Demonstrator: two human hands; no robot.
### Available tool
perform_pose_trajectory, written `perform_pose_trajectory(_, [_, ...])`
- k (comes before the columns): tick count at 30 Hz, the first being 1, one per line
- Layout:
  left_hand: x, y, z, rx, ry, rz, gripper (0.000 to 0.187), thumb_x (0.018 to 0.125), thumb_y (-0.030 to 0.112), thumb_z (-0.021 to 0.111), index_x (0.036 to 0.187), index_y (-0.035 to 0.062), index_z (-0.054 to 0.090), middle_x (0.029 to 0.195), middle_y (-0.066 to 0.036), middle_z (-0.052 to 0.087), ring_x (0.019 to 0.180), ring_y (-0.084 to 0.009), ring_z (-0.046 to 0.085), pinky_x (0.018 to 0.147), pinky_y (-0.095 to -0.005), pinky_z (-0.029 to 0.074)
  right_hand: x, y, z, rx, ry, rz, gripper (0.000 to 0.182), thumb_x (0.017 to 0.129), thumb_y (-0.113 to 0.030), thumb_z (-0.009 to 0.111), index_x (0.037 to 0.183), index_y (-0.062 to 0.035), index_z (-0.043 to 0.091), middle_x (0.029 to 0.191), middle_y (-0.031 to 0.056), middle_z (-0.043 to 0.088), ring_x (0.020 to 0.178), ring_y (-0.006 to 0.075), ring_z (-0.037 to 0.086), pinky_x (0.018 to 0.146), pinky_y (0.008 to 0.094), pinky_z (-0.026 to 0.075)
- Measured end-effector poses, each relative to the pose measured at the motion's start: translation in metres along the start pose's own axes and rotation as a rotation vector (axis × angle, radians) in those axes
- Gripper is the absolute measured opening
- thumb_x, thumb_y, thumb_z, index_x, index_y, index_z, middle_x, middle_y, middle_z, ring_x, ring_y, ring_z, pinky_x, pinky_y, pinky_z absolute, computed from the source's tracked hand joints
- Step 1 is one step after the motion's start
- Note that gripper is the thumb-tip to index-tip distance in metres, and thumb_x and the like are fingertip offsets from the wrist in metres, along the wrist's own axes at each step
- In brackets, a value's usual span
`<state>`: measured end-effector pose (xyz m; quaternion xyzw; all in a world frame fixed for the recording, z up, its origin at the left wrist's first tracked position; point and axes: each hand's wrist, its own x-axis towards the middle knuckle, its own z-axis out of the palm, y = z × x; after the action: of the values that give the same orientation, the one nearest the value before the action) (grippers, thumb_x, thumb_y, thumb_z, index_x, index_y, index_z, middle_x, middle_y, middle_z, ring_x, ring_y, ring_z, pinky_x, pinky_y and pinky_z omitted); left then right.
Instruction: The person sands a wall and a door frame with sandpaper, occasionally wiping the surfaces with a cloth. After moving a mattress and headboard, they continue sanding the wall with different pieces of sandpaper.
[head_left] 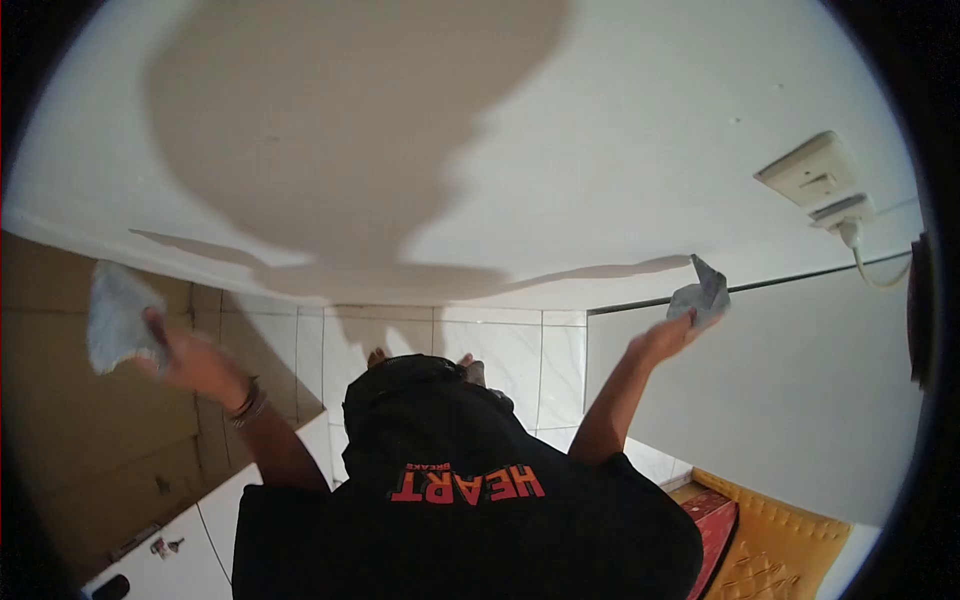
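My left hand, out to the left and slightly blurred, is closed on a light grey cloth. This cloth fans out past the fingers near the foot of the white wall. At the right, my right hand pinches a second grey cloth, folded with one corner pointing up. That cloth overlaps the lower edge of the white wall in this view. Both arms are spread wide, with a bracelet on the left wrist.
A wall socket with a plugged-in white cable is at the upper right. A white panel stands on the right, above a yellow tufted seat. Brown panelling is on the left; white tiles cover the floor.
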<state>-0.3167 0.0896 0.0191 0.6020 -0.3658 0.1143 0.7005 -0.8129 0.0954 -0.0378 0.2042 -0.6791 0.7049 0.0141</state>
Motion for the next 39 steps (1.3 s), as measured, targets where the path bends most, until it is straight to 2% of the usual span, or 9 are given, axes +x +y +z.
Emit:
perform_pose_trajectory(2, [-0.012, -0.022, 0.038, 0.416, -0.052, 0.356, 0.033, 0.083, 0.001, 0.044, 0.114, -0.0104, 0.040, 0.115, -0.023, 0.043, 0.105, -0.0273, 0.045, 0.091, -0.0326, 0.033, -0.024, -0.047, 0.037, 0.062, 0.020, -0.115, 0.053, 0.085, -0.004, 0.031, 0.131, 0.0012, 0.006, 0.137, 0.0196, 0.006, 0.126, 0.0280, 0.014, 0.102, 0.0346, 0.014])
perform_pose_trajectory(5, [-0.021, 0.039, 0.088, 0.156, -0.281, 0.259, 0.053, 0.090, 0.020, 0.036, 0.129, -0.0061, 0.011, 0.136, -0.024, 0.006, 0.127, -0.0318, 0.009, 0.101, -0.0377, 0.013, -0.056, -0.064, 0.069, -0.052, -0.072, -0.405, 0.051, 0.086, -0.005, 0.031, 0.131, 0.0020, 0.008, 0.137, 0.0192, 0.008, 0.126, 0.0292, 0.014, 0.103, 0.0343, 0.011])
perform_pose_trajectory(11, [0.048, 0.014, 0.077, -0.052, -0.271, 0.323, 0.059, 0.091, 0.028, 0.030, 0.129, -0.0069, 0.003, 0.133, -0.025, 0.012, 0.122, -0.0328, 0.023, 0.097, -0.0391, 0.023, -0.032, -0.061, 0.045, 0.169, 0.394, -0.224, 0.044, 0.088, -0.007, 0.031, 0.129, 0.0036, 0.019, 0.136, 0.0207, 0.014, 0.126, 0.0295, 0.016, 0.102, 0.0331, 0.016])
perform_pose_trajectory(15, [0.046, -0.006, 0.092, -0.046, -0.136, 0.372, 0.058, 0.091, 0.028, 0.028, 0.129, -0.0074, 0.003, 0.134, -0.025, 0.008, 0.122, -0.0350, 0.021, 0.098, -0.0388, 0.022, -0.101, -0.022, 0.080, -0.254, -0.101, 0.092, 0.041, 0.089, -0.016, 0.034, 0.123, 0.0067, 0.028, 0.125, 0.0270, 0.031, 0.117, 0.0336, 0.032, 0.097, 0.0336, 0.025])
perform_pose_trajectory(19, [0.025, -0.047, 0.094, -0.055, -0.219, 0.409, 0.059, 0.091, 0.031, 0.028, 0.129, -0.0067, 0.005, 0.135, -0.024, 0.005, 0.125, -0.0334, 0.015, 0.100, -0.0403, 0.017, -0.201, -0.046, 0.127, -0.158, -0.287, -0.308, 0.058, 0.083, -0.008, 0.040, 0.130, 0.0040, 0.009, 0.137, 0.0216, 0.001, 0.128, 0.0309, 0.005, 0.102, 0.0373, 0.008])
perform_pose_trajectory(24, [0.156, -0.025, 0.075, 0.064, 0.065, 0.632, 0.057, 0.090, 0.031, 0.033, 0.127, -0.0080, 0.013, 0.132, -0.024, 0.017, 0.120, -0.0320, 0.026, 0.099, -0.0381, 0.021, -0.074, -0.106, 0.126, 0.341, 0.016, -0.187, 0.051, 0.088, -0.020, 0.033, 0.129, 0.0055, 0.015, 0.134, 0.0225, 0.017, 0.126, 0.0291, 0.016, 0.102, 0.0308, 0.013])
perform_pose_trajectory(25, [0.165, -0.033, 0.072, -0.221, -0.141, 0.159, 0.056, 0.091, 0.029, 0.028, 0.126, -0.0122, 0.011, 0.131, -0.027, 0.018, 0.121, -0.0321, 0.024, 0.099, -0.0369, 0.021, -0.059, -0.115, 0.124, 0.518, -0.003, -0.159, 0.050, 0.089, -0.022, 0.031, 0.128, 0.0056, 0.016, 0.133, 0.0229, 0.020, 0.126, 0.0286, 0.017, 0.101, 0.0296, 0.013])
perform_pose_trajectory(33, [0.040, -0.063, 0.088, 0.192, -0.245, 0.488, 0.057, 0.090, 0.038, 0.023, 0.131, 0.0011, 0.009, 0.135, -0.023, 0.003, 0.125, -0.0360, 0.005, 0.100, -0.0431, 0.006, -0.208, -0.126, 0.169, -0.117, -0.040, -0.775, 0.057, 0.085, -0.032, 0.035, 0.128, 0.0025, 0.024, 0.136, 0.0220, 0.011, 0.127, 0.0370, 0.005, 0.100, 0.0455, 0.003])
perform_pose_trajectory(39, [0.127, -0.023, 0.075, -0.145, -0.111, 0.412, 0.059, 0.090, 0.031, 0.033, 0.129, -0.0070, 0.009, 0.135, -0.021, 0.010, 0.125, -0.0287, 0.015, 0.101, -0.0383, 0.014, -0.079, -0.142, 0.133, 0.395, 0.013, -0.062, 0.056, 0.087, -0.032, 0.039, 0.127, 0.0026, 0.022, 0.130, 0.0203, 0.028, 0.120, 0.0286, 0.028, 0.098, 0.0327, 0.021])
